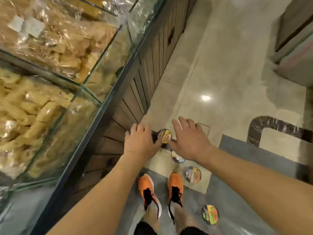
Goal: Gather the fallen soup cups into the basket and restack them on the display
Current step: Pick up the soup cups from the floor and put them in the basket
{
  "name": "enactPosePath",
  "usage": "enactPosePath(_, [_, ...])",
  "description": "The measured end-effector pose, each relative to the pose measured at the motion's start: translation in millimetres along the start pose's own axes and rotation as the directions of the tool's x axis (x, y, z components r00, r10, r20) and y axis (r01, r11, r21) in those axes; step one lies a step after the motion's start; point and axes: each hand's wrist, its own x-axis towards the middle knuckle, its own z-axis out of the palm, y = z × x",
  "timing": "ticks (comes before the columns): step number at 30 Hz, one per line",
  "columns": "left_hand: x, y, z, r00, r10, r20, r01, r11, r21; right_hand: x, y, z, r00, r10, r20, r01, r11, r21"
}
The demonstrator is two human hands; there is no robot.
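Observation:
Several soup cups lie on the shop floor in front of my feet. One cup (165, 136) with a yellow lid lies on its side between my hands. A second cup (177, 158) shows partly under my right wrist. A third cup (193, 174) sits right of my right shoe, and another cup (210, 214) lies nearer, at the lower right. My left hand (141, 142) and my right hand (189, 139) hang above the floor with fingers spread, on either side of the yellow-lidded cup, holding nothing. No basket is in view.
A glass display counter (94, 106) full of wrapped dried goods runs along the left, with a dark slatted wooden base (138, 92). My orange shoes (149, 189) stand on a grey floor strip. Another fixture (294, 39) stands at the upper right across the tiled aisle.

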Motion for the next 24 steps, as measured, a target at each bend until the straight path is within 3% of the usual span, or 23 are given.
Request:
enactPosePath(15, [191.0,-61.9,297.6,0.982,-0.139,0.131,0.16,0.974,-0.162,226.4,39.0,266.4,0.99,0.015,0.142,-0.015,1.0,-0.006])
enactPosePath(24, [263.9,-95.7,429.9,0.969,-0.141,0.201,0.158,0.985,-0.075,321.1,48.0,397.6,0.974,0.012,0.224,0.0,0.999,-0.05])
